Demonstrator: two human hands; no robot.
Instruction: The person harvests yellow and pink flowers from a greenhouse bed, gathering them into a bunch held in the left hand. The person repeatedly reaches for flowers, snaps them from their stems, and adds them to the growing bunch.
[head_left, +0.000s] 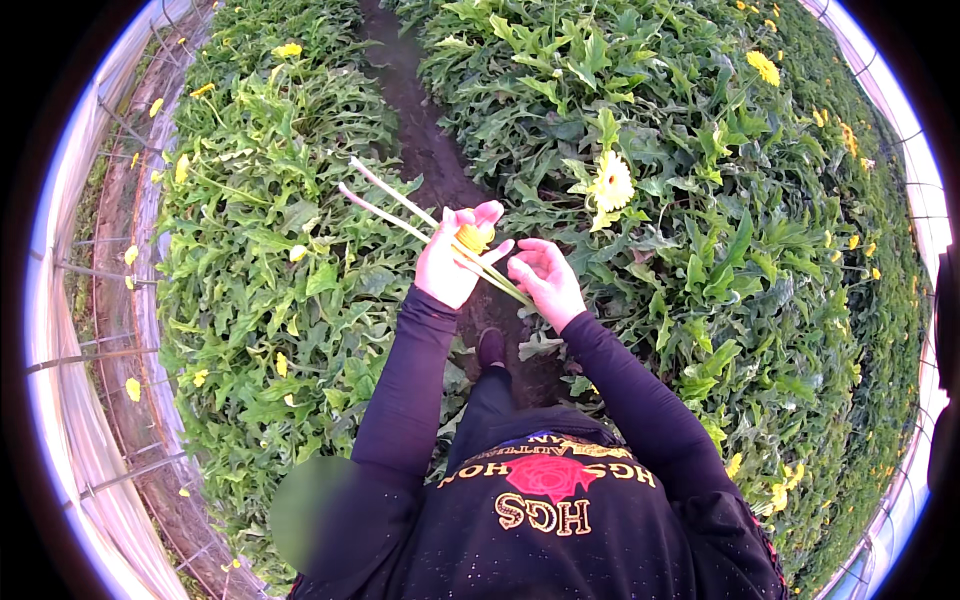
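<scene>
Two long pale-green flower stems (390, 216) lie across my left hand (457, 259), their pinkish ends pointing up and left. A yellow bloom (475, 238) rests among the spread fingers of that hand, its petals partly hidden. My right hand (547, 279) is just to the right, fingers curled, close to the lower right ends of the stems; whether it touches them I cannot tell. A pale yellow gerbera (613, 181) with a dark centre stands in the foliage beyond my right hand.
Dense leafy gerbera beds (322, 277) with scattered yellow blooms flank a narrow dark soil path (427, 135). My dark shoe (492, 347) is on the path. Plastic greenhouse sheeting (82, 390) with thin ribs curves along the left edge, and more sheeting along the right.
</scene>
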